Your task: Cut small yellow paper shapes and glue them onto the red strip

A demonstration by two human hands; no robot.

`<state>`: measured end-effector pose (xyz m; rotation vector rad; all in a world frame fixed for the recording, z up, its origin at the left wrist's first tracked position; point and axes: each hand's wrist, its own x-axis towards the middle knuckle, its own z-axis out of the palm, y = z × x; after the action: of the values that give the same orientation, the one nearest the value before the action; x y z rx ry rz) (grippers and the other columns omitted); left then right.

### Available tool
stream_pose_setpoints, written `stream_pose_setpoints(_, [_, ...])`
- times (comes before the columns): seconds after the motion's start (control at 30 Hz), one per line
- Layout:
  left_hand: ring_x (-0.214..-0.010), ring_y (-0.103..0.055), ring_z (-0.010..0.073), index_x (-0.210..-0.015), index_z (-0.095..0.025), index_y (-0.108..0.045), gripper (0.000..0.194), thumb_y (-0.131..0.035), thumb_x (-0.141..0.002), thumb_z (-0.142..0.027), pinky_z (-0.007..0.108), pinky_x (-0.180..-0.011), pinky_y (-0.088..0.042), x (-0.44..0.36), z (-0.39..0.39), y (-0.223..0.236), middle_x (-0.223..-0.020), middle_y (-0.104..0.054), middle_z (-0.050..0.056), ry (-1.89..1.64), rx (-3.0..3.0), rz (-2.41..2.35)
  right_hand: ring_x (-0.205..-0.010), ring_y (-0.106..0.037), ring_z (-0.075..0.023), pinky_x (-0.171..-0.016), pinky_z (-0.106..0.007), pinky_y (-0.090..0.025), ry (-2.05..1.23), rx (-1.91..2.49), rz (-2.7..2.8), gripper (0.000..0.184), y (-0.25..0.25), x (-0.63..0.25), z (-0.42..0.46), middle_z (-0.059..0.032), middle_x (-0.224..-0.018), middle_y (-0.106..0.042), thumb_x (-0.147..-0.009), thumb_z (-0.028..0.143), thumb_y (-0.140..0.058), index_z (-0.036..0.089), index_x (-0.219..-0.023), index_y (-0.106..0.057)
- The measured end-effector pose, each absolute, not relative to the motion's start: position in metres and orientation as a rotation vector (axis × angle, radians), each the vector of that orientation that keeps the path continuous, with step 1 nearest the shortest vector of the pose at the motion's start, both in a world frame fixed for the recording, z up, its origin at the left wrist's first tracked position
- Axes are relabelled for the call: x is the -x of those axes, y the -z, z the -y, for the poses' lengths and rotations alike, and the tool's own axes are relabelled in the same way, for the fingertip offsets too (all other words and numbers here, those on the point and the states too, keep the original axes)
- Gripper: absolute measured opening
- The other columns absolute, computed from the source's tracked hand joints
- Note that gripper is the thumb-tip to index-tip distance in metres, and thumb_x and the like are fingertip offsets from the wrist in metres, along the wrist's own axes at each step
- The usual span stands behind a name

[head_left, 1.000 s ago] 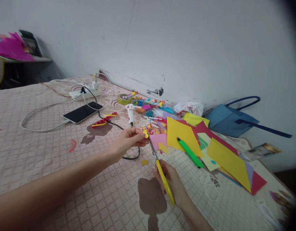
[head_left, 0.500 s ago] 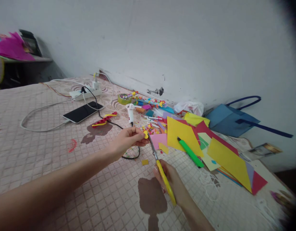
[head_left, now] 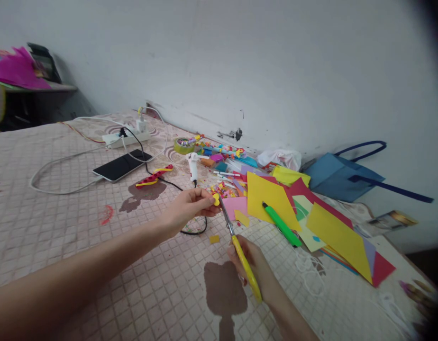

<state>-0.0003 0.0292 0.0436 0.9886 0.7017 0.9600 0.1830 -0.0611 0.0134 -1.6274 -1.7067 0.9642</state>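
A checkered cloth (head_left: 144, 270) covers the table below a pale wall (head_left: 212, 66). Above it, the left hand (head_left: 192, 206) pinches a small yellow paper piece (head_left: 216, 199) between its fingertips, beside the blades of yellow-handled scissors (head_left: 244, 265) clasped in the right hand (head_left: 252, 265).

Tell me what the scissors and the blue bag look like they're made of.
Scissors: the blades look like polished metal, silvery with a sheen; the yellow handles are probably smooth plastic, evenly coloured.

Blue bag: possibly matte non-woven fabric, judging by its dull surface and soft folds; the darker handles look like flat fabric strips.
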Motion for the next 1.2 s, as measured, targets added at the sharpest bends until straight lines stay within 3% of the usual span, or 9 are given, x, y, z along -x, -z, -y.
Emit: stream_pose_setpoints(1.2, [-0.071,-0.068,0.015,-0.073,-0.014,-0.054,0.02,-0.068,-0.073,-0.029,0.029,-0.072,-0.053,0.0059,-0.0367,-0.0426,-0.078,-0.07,0.006,-0.974,-1.048,-0.659,-0.038,-0.031,-0.0051,-0.032,-0.016,-0.027,-0.922,1.649,1.729,0.028,-0.0077,-0.1868,0.0592,0.008,-0.051,-0.033,-0.079,0.039,-0.054,0.02,-0.065,-0.04])
